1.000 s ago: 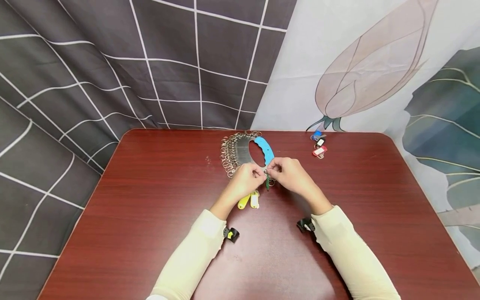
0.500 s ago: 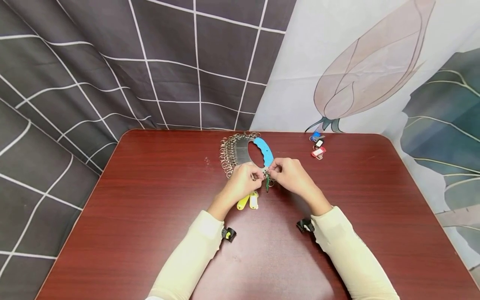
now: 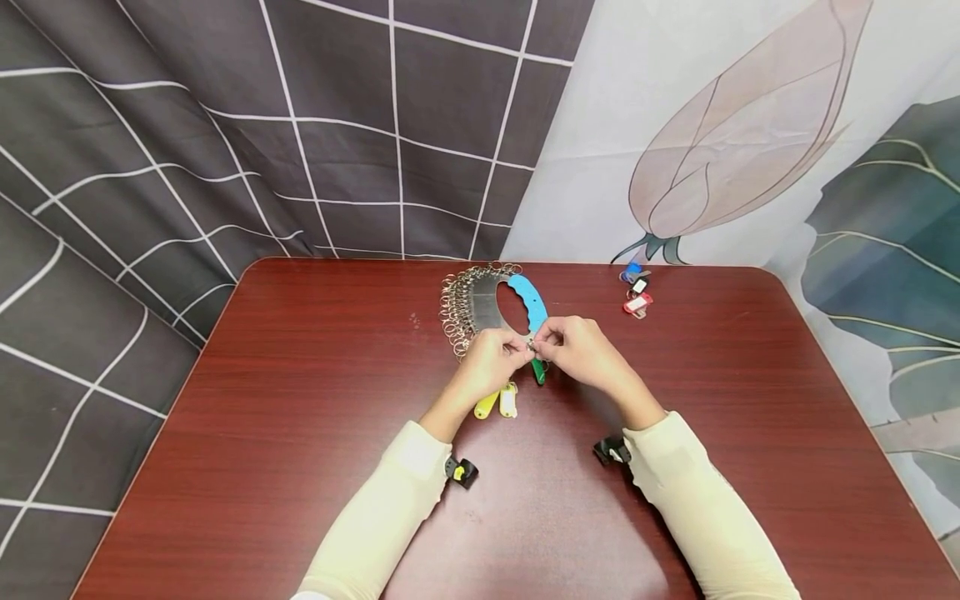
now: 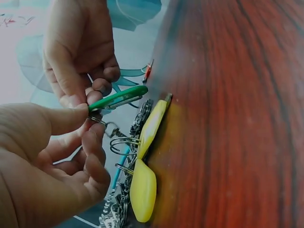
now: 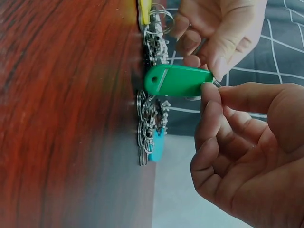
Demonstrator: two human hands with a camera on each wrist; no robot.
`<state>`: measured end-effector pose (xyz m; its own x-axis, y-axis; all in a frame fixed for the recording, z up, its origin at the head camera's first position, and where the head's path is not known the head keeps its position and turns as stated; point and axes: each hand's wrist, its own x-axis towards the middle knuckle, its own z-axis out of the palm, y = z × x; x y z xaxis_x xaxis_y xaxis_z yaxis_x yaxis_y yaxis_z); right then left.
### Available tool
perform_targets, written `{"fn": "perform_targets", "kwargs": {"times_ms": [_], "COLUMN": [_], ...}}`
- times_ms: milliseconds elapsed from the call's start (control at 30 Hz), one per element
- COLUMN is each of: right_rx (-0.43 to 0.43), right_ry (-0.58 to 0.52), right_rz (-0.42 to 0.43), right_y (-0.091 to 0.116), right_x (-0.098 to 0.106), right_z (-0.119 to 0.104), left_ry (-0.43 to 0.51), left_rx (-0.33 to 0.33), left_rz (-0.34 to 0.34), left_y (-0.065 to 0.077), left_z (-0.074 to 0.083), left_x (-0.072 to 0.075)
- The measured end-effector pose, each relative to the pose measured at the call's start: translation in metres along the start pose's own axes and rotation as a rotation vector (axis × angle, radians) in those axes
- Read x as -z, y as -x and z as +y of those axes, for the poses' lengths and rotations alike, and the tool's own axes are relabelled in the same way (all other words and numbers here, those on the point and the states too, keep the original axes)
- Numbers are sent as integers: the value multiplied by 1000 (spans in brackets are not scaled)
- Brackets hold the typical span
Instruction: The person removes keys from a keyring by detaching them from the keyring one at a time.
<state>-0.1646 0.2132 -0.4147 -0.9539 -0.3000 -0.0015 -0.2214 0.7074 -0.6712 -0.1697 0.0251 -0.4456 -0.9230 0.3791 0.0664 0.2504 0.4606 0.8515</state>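
A green key tag (image 5: 178, 80) hangs between both hands, its metal ring at their fingertips. My left hand (image 3: 491, 362) pinches at the ring end of the tag with thumb and index finger. From the right, my right hand (image 3: 581, 348) pinches the same ring, fingertips close against the left ones. A small metal clasp (image 4: 112, 129) dangles just under the left fingers in the left wrist view. Behind the hands lies a curved metal key holder (image 3: 486, 307) with a blue handle (image 3: 530, 302) and several rings along its edge. The ring itself is mostly hidden by fingers.
Two yellow key tags (image 3: 487, 405) lie in front of the left hand, close to the key holder. At the back right of the brown table (image 3: 315, 483) sit a blue tag (image 3: 632, 272), a black one (image 3: 638, 286) and a red one (image 3: 638, 303) with keys.
The green tag has turned from edge-on to show more of its face. My left fingertips drew slightly away half a second ago and are now back against the right ones.
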Motion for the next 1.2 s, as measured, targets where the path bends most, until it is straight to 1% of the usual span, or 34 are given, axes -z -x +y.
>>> {"fn": "perform_targets", "kwargs": {"times_ms": [67,133,200,333,400,433,567,800,967,1067,1100,1200], "right_rx": [-6,-8,-11,-29,-40,-44,-45,-29,-23,-30,-32,-29], "right_ry": [-8,-6,4,33,44,46,32,-14,-38,-40,-35,-12], "right_rz": [1,4,10,32,34,32,16,-15,-32,-31,-28,-14], "right_y": [0,0,0,0,-1,-1,-1,-1,0,0,0,-1], "right_x": [0,1,0,0,0,0,0,1,2,2,2,1], "right_z": [0,1,0,0,0,0,1,2,2,3,4,5], "left_ry": [37,28,-22,-120,-148,-152,-156,-109,-4,18,7,-61], "left_rx": [17,18,-14,-109,-136,-138,-123,-40,-8,-24,-37,-83], "left_rz": [-4,1,16,40,41,38,19,14,-18,-36,-37,-13], "left_y": [0,0,0,0,0,0,0,1,0,-1,-1,-1], "left_z": [0,1,1,0,-1,-1,0,3,-1,-4,-4,-5], "left_x": [1,2,2,2,2,2,3,3,2,2,2,3]}}
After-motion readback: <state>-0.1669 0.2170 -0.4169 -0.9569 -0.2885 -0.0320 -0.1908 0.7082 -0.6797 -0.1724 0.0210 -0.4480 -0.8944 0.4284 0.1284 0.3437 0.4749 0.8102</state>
